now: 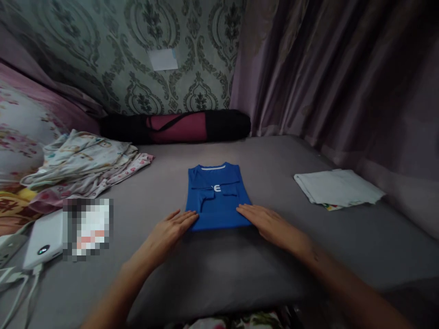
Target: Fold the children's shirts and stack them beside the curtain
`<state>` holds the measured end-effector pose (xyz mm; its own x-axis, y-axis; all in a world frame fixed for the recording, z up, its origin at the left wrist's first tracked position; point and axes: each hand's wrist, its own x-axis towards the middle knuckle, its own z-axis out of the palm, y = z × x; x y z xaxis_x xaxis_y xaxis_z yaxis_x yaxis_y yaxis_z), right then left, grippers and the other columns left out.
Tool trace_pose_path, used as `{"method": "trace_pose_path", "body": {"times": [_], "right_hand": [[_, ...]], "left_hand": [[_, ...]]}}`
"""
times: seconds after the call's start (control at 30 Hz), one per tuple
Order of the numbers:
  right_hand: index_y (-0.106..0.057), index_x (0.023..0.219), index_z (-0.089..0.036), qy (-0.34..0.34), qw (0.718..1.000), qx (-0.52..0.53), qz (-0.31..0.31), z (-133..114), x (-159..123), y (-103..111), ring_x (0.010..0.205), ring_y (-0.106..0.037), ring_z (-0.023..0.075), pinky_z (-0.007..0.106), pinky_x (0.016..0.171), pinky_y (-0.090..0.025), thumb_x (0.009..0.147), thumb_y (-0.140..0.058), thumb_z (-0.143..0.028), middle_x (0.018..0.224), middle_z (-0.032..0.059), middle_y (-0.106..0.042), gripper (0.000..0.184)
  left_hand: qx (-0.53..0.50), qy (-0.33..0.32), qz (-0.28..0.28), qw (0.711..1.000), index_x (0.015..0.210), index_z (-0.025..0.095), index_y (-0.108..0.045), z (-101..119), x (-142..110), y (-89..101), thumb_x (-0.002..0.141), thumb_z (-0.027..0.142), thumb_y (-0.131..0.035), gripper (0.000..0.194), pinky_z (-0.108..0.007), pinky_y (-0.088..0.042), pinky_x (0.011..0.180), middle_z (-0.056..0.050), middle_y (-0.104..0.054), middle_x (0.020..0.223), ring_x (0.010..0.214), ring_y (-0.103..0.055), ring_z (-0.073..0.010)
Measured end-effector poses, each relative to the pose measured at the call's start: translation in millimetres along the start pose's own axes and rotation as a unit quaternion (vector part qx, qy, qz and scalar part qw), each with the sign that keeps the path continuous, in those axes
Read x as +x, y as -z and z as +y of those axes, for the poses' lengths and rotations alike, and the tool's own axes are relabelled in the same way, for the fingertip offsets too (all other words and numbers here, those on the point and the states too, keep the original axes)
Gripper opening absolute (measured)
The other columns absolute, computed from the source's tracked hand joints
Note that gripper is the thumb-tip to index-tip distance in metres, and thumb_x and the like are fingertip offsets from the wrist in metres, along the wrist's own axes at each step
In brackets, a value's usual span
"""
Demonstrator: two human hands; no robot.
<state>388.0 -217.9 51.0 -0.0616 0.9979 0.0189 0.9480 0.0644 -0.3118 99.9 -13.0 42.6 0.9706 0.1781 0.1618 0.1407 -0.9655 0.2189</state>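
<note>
A blue shirt (219,218) lies partly folded on the grey bed sheet (274,160), its neckline with a white inner band facing away from me. Both sleeves are turned inward across its middle, and part of a white letter print shows between them. My left hand (176,225) rests with fingers outstretched on the near left corner of the shirt. Across from it, my right hand (261,217) lies flat on the near right edge, fingers extended. Neither hand grips the cloth.
A folded pale cloth (338,187) lies at the right. At the left are crumpled blankets (82,155), a white power bank (46,237) with cables, and a blurred-out item (91,228). A long black and maroon bag (178,127) lies along the patterned wall.
</note>
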Motion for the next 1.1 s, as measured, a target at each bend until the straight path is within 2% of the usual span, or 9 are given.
{"method": "trace_pose_path", "body": {"times": [0.13, 0.23, 0.33, 0.4, 0.57, 0.63, 0.73, 0.87, 1.1], "right_hand": [[-0.040, 0.146, -0.028, 0.016, 0.998, 0.051, -0.026, -15, -36, 11, 0.133, -0.044, 0.0143, 0.033, 0.112, -0.038, 0.077, -0.036, 0.004, 0.147, 0.0004, -0.046, 0.076], [-0.046, 0.142, -0.031, -0.002, 0.993, 0.114, -0.044, -17, -43, 19, 0.127, -0.051, 0.0153, 0.031, 0.107, -0.042, 0.080, -0.040, -0.002, 0.141, 0.0001, -0.053, 0.069], [-0.060, 0.129, -0.030, -0.063, 0.980, 0.183, -0.036, -14, -29, 25, 0.110, -0.062, 0.0180, 0.031, 0.097, -0.047, 0.086, -0.046, -0.013, 0.122, 0.0011, -0.067, 0.048], [-0.067, 0.117, -0.025, -0.102, 0.965, 0.240, -0.013, -10, -12, 25, 0.096, -0.065, 0.0187, 0.031, 0.088, -0.050, 0.090, -0.048, -0.023, 0.106, 0.0023, -0.072, 0.033], [-0.069, 0.103, -0.017, -0.171, 0.911, 0.361, 0.105, 9, 35, 11, 0.086, -0.067, 0.0204, 0.031, 0.076, -0.053, 0.089, -0.051, -0.036, 0.092, 0.0049, -0.072, 0.030], [-0.068, 0.104, -0.017, -0.192, 0.902, 0.355, 0.153, 18, 54, 3, 0.089, -0.067, 0.0215, 0.033, 0.078, -0.053, 0.090, -0.048, -0.035, 0.094, 0.0060, -0.072, 0.030], [-0.067, 0.099, -0.017, -0.265, 0.917, 0.236, 0.181, 28, 80, -5, 0.086, -0.066, 0.0231, 0.033, 0.077, -0.052, 0.091, -0.046, -0.032, 0.092, 0.0081, -0.072, 0.027], [-0.064, 0.102, -0.015, -0.333, 0.927, 0.093, 0.145, 31, 107, -5, 0.089, -0.066, 0.0250, 0.033, 0.078, -0.050, 0.096, -0.038, -0.031, 0.095, 0.0122, -0.071, 0.030], [-0.053, 0.124, -0.015, -0.367, 0.925, 0.003, 0.100, 27, 127, -3, 0.100, -0.066, 0.0289, 0.039, 0.085, -0.047, 0.102, -0.019, -0.035, 0.106, 0.0174, -0.068, 0.045]], "left_hand": [[-0.077, 0.010, -0.018, 0.997, 0.144, 0.033, -0.041, 16, -34, 10.4, 0.085, 0.008, -0.039, 0.064, -0.034, -0.045, 0.106, -0.001, -0.059, 0.136, 0.121, -0.058, -0.0173], [-0.155, 0.055, -0.024, 0.986, 0.136, 0.034, -0.051, 23, -43, 17.6, 0.088, 0.016, -0.044, 0.051, -0.031, -0.051, 0.096, -0.002, -0.063, 0.129, 0.115, -0.062, -0.0198], [-0.252, 0.152, -0.024, 0.955, 0.116, 0.026, -0.065, 26, -29, 22.9, 0.090, 0.026, -0.046, 0.032, -0.025, -0.055, 0.072, -0.003, -0.073, 0.099, 0.084, -0.068, -0.0177], [-0.305, 0.221, 0.003, 0.926, 0.100, 0.022, -0.068, 25, -13, 23.0, 0.090, 0.034, -0.049, 0.025, -0.021, -0.050, 0.058, -0.001, -0.070, 0.078, 0.065, -0.063, -0.0148], [-0.392, 0.293, 0.140, 0.861, 0.080, 0.017, -0.062, 6, 27, 7.7, 0.083, 0.043, -0.054, 0.028, -0.024, -0.049, 0.061, -0.001, -0.064, 0.072, 0.067, -0.060, -0.0154], [-0.372, 0.315, 0.186, 0.853, 0.082, 0.017, -0.062, -3, 43, -1.2, 0.082, 0.042, -0.052, 0.027, -0.026, -0.050, 0.064, -0.001, -0.063, 0.071, 0.071, -0.060, -0.0171], [-0.270, 0.356, 0.217, 0.868, 0.082, 0.017, -0.063, -18, 67, -13.4, 0.084, 0.035, -0.047, 0.025, -0.029, -0.050, 0.065, -0.002, -0.061, 0.067, 0.070, -0.060, -0.0185], [-0.149, 0.388, 0.223, 0.882, 0.087, 0.017, -0.063, -33, 93, -26.3, 0.087, 0.026, -0.041, 0.024, -0.034, -0.049, 0.072, -0.007, -0.066, 0.078, 0.075, -0.062, -0.0215], [-0.029, 0.393, 0.198, 0.898, 0.105, 0.018, -0.061, -49, 108, -41.6, 0.094, 0.024, -0.037, 0.028, -0.032, -0.049, 0.070, -0.011, -0.069, 0.085, 0.078, -0.066, -0.0238]]}}
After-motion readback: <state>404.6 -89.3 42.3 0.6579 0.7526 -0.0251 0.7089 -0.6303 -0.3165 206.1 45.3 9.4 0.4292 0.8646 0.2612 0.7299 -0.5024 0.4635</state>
